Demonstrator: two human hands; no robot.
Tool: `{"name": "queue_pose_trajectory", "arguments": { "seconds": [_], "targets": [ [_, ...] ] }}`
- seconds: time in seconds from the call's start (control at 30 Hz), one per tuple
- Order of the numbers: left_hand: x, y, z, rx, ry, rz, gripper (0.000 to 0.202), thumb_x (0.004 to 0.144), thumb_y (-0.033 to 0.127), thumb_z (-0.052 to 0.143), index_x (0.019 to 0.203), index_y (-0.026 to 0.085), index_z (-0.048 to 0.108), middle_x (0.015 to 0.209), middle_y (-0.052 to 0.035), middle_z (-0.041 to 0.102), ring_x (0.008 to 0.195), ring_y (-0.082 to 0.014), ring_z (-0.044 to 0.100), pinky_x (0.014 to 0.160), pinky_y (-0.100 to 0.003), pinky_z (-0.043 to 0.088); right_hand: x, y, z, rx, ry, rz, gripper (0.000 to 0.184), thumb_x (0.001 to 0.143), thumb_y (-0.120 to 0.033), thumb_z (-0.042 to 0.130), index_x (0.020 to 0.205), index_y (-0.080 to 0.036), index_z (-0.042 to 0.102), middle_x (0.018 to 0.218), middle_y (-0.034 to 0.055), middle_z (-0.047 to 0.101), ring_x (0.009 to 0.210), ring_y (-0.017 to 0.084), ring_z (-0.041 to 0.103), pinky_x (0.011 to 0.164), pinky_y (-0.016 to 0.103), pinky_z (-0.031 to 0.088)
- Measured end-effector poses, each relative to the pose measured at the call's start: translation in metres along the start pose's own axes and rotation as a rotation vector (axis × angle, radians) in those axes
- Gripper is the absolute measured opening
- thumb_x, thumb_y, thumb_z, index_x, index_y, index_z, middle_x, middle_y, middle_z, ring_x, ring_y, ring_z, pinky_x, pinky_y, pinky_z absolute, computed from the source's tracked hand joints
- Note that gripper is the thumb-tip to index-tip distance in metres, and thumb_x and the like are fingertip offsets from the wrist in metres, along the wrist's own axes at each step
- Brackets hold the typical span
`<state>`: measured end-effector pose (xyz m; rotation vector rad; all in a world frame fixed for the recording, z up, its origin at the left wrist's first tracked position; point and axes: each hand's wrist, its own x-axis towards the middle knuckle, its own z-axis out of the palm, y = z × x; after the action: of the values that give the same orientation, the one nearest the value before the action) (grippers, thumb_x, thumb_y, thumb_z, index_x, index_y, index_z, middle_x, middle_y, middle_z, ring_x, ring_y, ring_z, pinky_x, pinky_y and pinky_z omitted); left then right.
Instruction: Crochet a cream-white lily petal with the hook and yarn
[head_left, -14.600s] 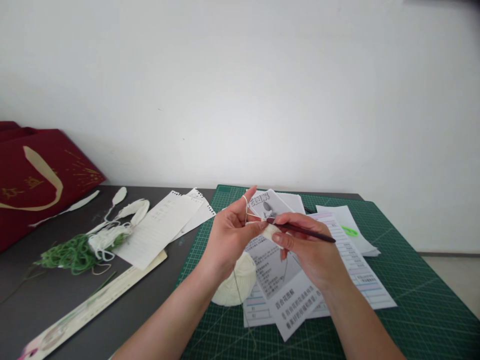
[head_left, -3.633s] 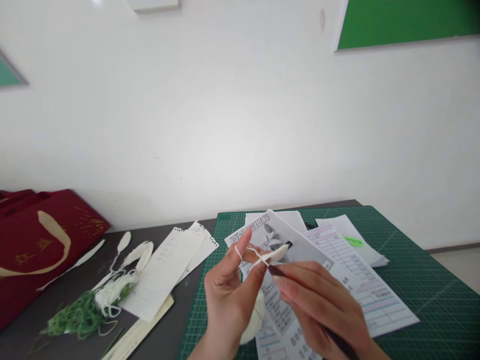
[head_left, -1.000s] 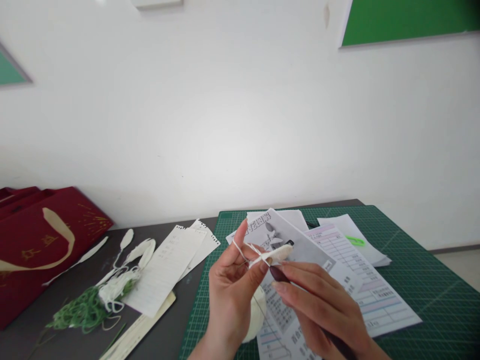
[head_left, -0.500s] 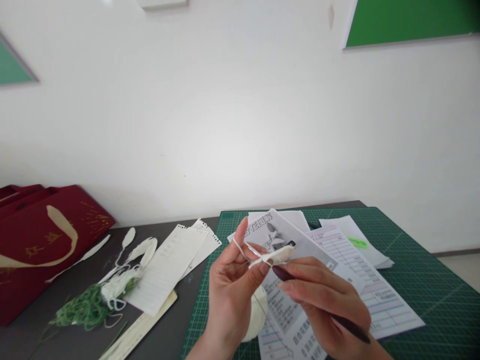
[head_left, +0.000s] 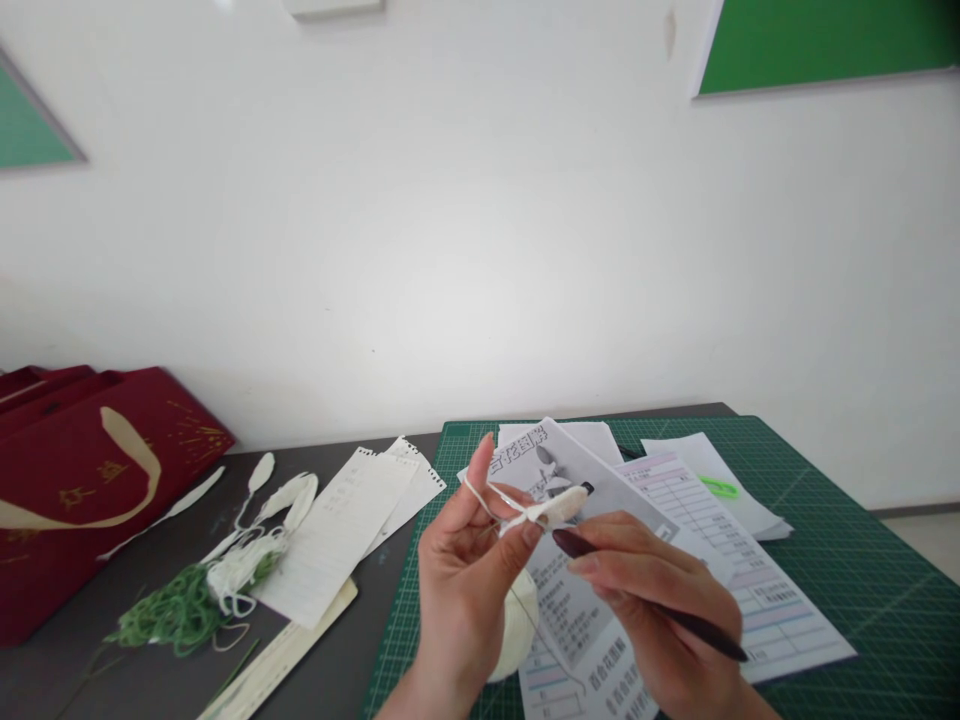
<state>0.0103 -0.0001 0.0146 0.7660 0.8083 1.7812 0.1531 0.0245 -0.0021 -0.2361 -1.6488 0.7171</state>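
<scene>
My left hand [head_left: 465, 570] pinches a small white crochet piece [head_left: 559, 508] between thumb and fingers, with white yarn looped around its raised index finger. In my right hand [head_left: 660, 605] is a crochet hook with a dark brown handle [head_left: 694, 625], held like a pen. The hook's thin metal shaft runs into the white work near my left thumb. Partly hidden behind my left wrist stands a ball of white yarn [head_left: 517, 630]. Beneath both hands lies a printed pattern sheet [head_left: 570, 600] with a picture of a flower.
A green cutting mat [head_left: 840, 560] carries more papers and a bright green clip-like item [head_left: 720, 488]. To the left lie green yarn [head_left: 169, 610], white crocheted petals [head_left: 289, 500], handwritten notes [head_left: 337, 530], a ruler-like strip [head_left: 285, 650] and a red gift bag [head_left: 82, 480].
My right hand and the hook handle have shifted slightly right, away from my left thumb. My left hand keeps nearly the same hold. The whole view has moved a little.
</scene>
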Motion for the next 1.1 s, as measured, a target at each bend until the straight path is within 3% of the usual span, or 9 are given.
{"name": "queue_pose_trajectory", "arguments": {
  "seconds": [0.23, 0.53, 0.87, 1.1],
  "targets": [
    [0.001, 0.0, -0.003, 0.045, 0.002, 0.071, 0.056, 0.069, 0.012, 0.078, 0.119, 0.035, 0.064, 0.071, 0.0023, 0.066, 0.075, -0.0113, 0.062, 0.074, -0.022, 0.051, 0.001, -0.003, 0.0, -0.052, 0.022, -0.003, 0.033, 0.082, 0.003, 0.054, 0.106, -0.014, 0.069, 0.099, 0.0085, 0.072, 0.09, 0.019, 0.068, 0.076, 0.03, 0.057],
    [-0.001, -0.004, -0.006, 0.063, -0.01, 0.125, 0.058, 0.072, 0.011, 0.076, 0.122, 0.036, 0.062, 0.071, 0.003, 0.067, 0.077, -0.0108, 0.063, 0.077, -0.022, 0.051, 0.0, -0.003, 0.005, -0.145, 0.072, -0.086, 0.03, 0.083, -0.001, 0.056, 0.105, -0.016, 0.07, 0.097, 0.0096, 0.074, 0.086, 0.021, 0.071, 0.073, 0.033, 0.06],
    [0.002, 0.003, 0.0, 0.041, 0.048, 0.027, 0.058, 0.067, 0.011, 0.079, 0.119, 0.032, 0.065, 0.07, 0.0026, 0.066, 0.074, -0.0106, 0.062, 0.075, -0.021, 0.051, -0.02, 0.017, 0.007, 0.31, 0.233, 0.341, 0.017, 0.087, -0.02, 0.062, 0.098, -0.025, 0.074, 0.094, 0.0073, 0.075, 0.084, 0.023, 0.07, 0.071, 0.036, 0.059],
    [0.0, 0.001, 0.0, 0.036, 0.054, 0.059, 0.059, 0.067, 0.011, 0.079, 0.119, 0.034, 0.065, 0.068, 0.0038, 0.064, 0.075, -0.0107, 0.062, 0.076, -0.022, 0.05, -0.02, 0.016, 0.008, 0.208, 0.2, 0.246, 0.02, 0.087, -0.017, 0.06, 0.1, -0.025, 0.073, 0.093, 0.0071, 0.076, 0.086, 0.023, 0.071, 0.075, 0.038, 0.059]
  ]
}}
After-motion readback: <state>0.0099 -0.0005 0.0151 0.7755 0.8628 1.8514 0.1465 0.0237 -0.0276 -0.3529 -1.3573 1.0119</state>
